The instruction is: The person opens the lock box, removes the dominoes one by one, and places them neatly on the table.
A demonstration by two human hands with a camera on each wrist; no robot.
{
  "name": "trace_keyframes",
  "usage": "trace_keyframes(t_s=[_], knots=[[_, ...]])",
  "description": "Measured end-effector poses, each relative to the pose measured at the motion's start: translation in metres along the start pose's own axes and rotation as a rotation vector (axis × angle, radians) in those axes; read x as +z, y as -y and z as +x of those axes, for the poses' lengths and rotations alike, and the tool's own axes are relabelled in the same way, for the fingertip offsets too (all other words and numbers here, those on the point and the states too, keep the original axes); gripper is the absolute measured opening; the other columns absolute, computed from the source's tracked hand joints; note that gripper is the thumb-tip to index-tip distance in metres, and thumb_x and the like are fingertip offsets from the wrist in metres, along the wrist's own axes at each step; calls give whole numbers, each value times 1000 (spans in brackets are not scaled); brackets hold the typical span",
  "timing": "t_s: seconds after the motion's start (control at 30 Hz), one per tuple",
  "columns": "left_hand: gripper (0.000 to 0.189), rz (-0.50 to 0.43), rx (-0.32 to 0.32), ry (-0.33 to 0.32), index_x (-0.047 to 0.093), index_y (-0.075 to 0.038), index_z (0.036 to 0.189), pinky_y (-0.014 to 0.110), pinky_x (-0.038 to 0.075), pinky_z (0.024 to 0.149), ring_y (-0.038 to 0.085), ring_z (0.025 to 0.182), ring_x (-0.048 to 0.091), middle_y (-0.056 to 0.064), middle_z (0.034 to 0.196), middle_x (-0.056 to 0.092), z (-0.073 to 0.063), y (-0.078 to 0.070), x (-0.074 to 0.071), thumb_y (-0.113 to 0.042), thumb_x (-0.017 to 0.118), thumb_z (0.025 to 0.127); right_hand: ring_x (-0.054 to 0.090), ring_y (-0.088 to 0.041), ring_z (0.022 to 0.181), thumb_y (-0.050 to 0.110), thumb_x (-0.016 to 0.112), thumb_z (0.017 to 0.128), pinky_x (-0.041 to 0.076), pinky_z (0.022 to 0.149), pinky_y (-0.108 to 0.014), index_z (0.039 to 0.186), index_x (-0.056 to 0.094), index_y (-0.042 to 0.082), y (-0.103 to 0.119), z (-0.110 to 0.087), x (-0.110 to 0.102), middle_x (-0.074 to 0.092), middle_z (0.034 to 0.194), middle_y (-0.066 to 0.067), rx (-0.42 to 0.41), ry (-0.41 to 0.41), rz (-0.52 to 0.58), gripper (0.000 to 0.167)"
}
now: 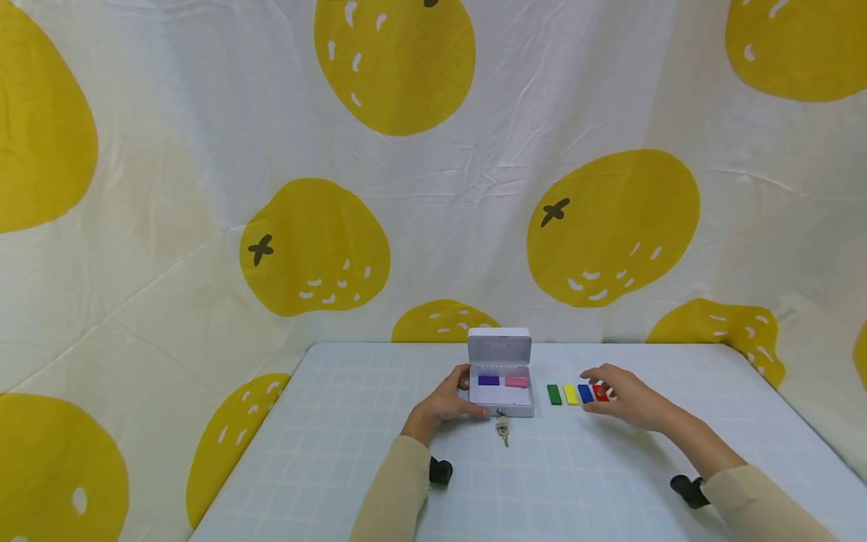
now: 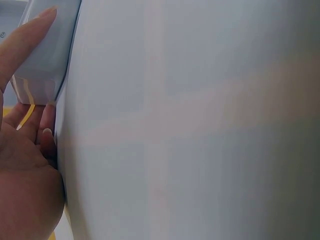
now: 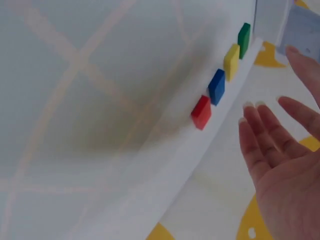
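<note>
A small white metal box stands on the table with its lid raised. Inside lie a purple block and a pink block. Keys hang from the front lock. My left hand grips the box's left front corner, thumb along the front and fingers at the side. Right of the box, a green block, a yellow block, a blue block and a red block stand in a row. Above the red and blue ones hovers my right hand, fingers spread, holding nothing.
The table has a pale blue checked cover. Behind it hangs a white curtain with large yellow fruit prints. Black wrist cameras sit under both sleeves.
</note>
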State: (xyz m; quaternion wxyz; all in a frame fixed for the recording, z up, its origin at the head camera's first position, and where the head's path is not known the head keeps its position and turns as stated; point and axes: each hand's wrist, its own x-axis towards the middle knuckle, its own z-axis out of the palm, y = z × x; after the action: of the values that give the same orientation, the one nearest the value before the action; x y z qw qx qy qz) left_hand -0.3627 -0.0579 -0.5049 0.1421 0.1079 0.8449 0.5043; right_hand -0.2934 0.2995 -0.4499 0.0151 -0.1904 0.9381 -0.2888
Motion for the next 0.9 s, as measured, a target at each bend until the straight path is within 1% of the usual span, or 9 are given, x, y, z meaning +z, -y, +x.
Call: trace_keyframes(t_s=[0.1, 0.2, 0.3, 0.43, 0.6, 0.8, 0.9], knots=[[96, 2, 11, -3, 41, -21, 150, 49, 38, 109, 24, 117, 48, 1, 129, 54, 0, 1, 0, -19, 96, 71, 58, -25, 96, 27, 81, 89, 57, 85, -42, 132, 61, 2, 9, 3, 2, 62, 116, -14, -30, 2, -9, 54], [96, -10, 16, -3, 42, -21, 150, 49, 38, 110, 24, 116, 48, 0, 127, 54, 0, 1, 1, -19, 96, 71, 59, -26, 97, 28, 81, 89, 57, 87, -43, 132, 62, 4, 17, 5, 5, 63, 117, -14, -36, 3, -10, 52], [96, -20, 8, -2, 42, -22, 150, 49, 38, 109, 24, 115, 49, 0, 124, 54, -1, 1, 1, -19, 96, 71, 60, -27, 99, 29, 80, 90, 57, 87, -46, 132, 62, 4, 24, 7, 7, 62, 118, -15, -61, 10, 0, 52], [98, -27, -8, -2, 42, -23, 151, 49, 38, 109, 24, 115, 48, 0, 123, 54, -2, 0, 1, -21, 97, 70, 59, -27, 100, 29, 80, 90, 57, 87, -46, 132, 62, 5, 30, 11, 13, 62, 118, -13, -74, 11, 9, 52], [98, -37, -7, 5, 42, -24, 151, 52, 38, 110, 25, 116, 48, 1, 124, 54, -4, -2, 0, -20, 97, 70, 60, -29, 102, 27, 80, 89, 56, 86, -47, 132, 62, 4, 39, 18, 19, 63, 119, -14, -90, 10, 15, 52], [98, -34, -9, 4, 41, -24, 151, 52, 37, 112, 26, 117, 48, 1, 125, 55, -2, -1, 0, -20, 96, 71, 60, -30, 103, 29, 81, 89, 55, 90, -48, 132, 62, 4, 48, 28, 27, 62, 121, -15, -94, 15, 25, 53], [97, -23, -13, 5, 41, -25, 151, 51, 37, 111, 24, 116, 48, 0, 125, 54, -1, 1, -1, -20, 96, 71, 60, -29, 102, 31, 80, 90, 55, 91, -47, 134, 61, 3, 51, 32, 31, 62, 122, -14, -110, 19, 7, 55]])
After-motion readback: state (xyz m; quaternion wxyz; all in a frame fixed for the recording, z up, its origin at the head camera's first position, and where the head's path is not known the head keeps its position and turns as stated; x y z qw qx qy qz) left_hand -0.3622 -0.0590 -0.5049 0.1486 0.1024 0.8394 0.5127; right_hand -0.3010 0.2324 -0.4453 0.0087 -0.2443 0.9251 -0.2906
